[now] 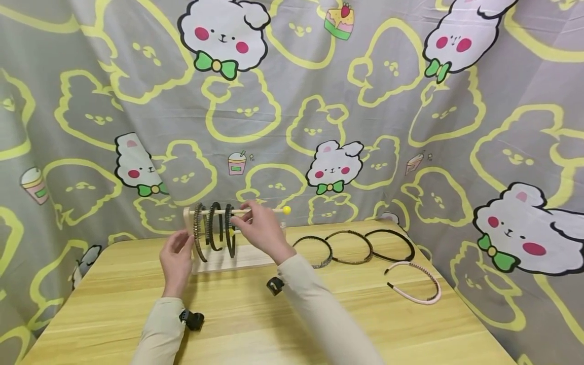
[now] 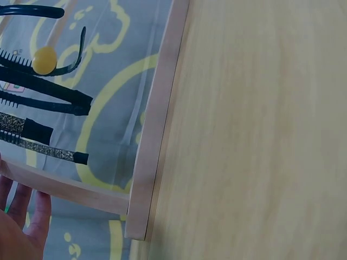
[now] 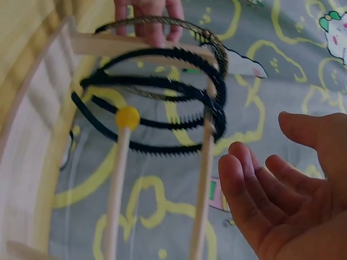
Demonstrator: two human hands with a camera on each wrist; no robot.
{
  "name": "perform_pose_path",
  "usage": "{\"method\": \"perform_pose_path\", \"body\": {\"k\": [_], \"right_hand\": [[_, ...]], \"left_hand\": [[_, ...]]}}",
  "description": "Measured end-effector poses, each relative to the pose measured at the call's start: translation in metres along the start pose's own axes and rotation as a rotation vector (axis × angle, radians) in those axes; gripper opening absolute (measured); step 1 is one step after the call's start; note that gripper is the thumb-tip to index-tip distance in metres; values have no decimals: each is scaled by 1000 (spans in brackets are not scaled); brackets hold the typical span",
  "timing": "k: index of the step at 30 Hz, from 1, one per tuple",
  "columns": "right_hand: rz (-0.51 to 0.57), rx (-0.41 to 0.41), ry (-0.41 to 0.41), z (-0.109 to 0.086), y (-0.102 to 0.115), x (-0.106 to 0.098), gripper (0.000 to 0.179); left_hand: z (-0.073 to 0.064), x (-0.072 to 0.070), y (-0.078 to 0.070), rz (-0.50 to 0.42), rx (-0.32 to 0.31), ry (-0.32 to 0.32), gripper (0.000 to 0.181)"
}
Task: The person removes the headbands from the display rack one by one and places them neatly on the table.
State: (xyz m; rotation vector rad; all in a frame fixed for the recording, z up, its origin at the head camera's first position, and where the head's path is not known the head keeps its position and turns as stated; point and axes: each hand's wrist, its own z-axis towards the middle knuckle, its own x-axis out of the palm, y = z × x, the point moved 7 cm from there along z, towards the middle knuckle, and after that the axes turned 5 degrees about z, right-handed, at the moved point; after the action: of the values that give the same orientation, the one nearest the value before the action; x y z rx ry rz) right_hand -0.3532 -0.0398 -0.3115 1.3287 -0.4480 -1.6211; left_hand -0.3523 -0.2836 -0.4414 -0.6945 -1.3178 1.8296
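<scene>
A wooden rack [image 1: 237,259] with two rods stands on the table. A glittery brown headband [image 1: 198,233] and two black headbands, the outer one [image 1: 230,230] nearest the right hand, hang on its upper rod [image 1: 266,211]. My left hand [image 1: 177,258] is at the rack's left upright [image 2: 81,192], its nearly straight fingers touching the outer side. Beside the outer black headband, my right hand [image 1: 262,228] overlaps the upper rod in the head view. In the right wrist view its fingers are relaxed, apart from the headbands, with nothing between them and the thumb.
On the table [image 1: 237,324], right of the rack, lie a dark toothed headband [image 1: 329,248], a brown headband [image 1: 370,248], a black headband [image 1: 410,248] and a pink headband [image 1: 431,302]. Yellow balls cap the rods, one ball [image 1: 286,210] on the upper. A patterned curtain [image 1: 292,91] hangs behind.
</scene>
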Motion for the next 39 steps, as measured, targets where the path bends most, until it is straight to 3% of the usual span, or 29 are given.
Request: {"method": "perform_pose_path", "body": {"k": [6, 11, 16, 23, 30, 39], "right_hand": [[-6, 80, 2, 2, -5, 22, 50], [8, 97, -34, 4, -4, 36, 57], [17, 109, -86, 6, -5, 44, 55], [-34, 102, -116, 9, -7, 45, 40], [-66, 64, -114, 7, -2, 40, 32], [22, 86, -120, 5, -1, 26, 38]], "left_hand": [[-10, 0, -20, 12, 16, 6, 26], [-11, 0, -24, 23, 25, -9, 25], [-7, -1, -18, 0, 30, -17, 24], [3, 0, 6, 25, 21, -34, 26], [3, 1, 5, 34, 8, -26, 27], [2, 1, 6, 30, 3, -22, 27]]}}
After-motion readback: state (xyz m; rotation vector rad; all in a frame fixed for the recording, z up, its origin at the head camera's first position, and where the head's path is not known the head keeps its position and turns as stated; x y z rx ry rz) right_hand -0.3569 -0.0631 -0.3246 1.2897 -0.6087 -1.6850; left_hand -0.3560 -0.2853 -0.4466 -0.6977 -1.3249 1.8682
